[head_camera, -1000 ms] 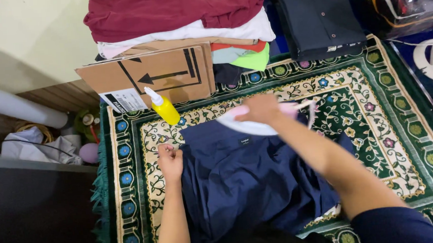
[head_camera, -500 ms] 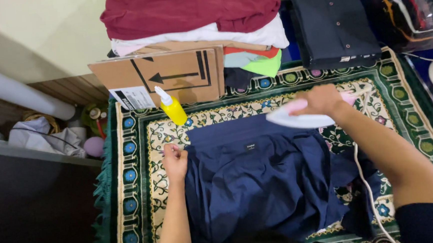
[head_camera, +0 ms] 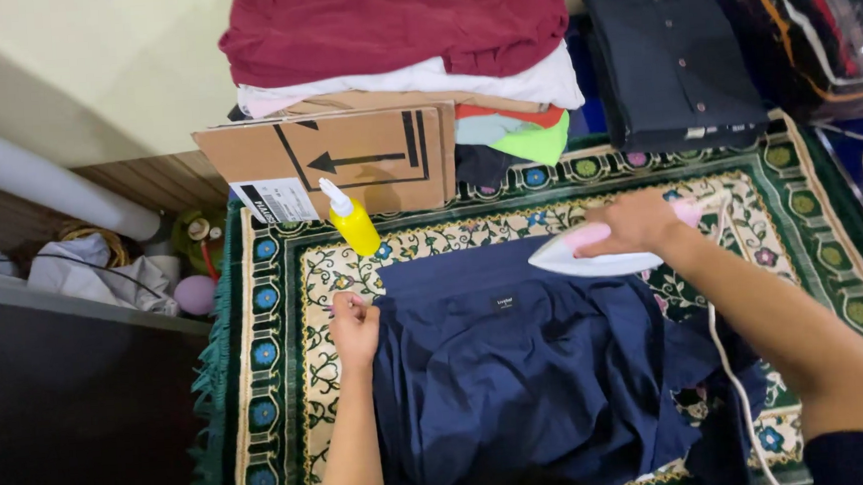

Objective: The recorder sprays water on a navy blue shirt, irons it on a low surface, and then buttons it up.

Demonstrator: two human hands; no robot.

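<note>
A navy blue garment is spread flat across the middle of a green patterned rug, its far edge lying straight and a small dark label showing just below that edge. The left hand is closed in a loose fist at the garment's far left corner, where the cloth is pinched or pressed down against the rug; which of the two cannot be told. The right hand is wrapped around the handle of a white and pink iron, whose pointed tip is aimed left and rests on the far right part of the garment. A white cord is seen running from the iron toward the near edge, along the right forearm. A yellow spray bottle with a white nozzle stands tilted on the rug just beyond the garment's far left corner, in front of a flattened cardboard box propped upright. Behind the box, a stack of folded clothes is piled, with a maroon piece near the top. To the right of that stack, a folded dark shirt is laid at the far edge of the rug.
</note>
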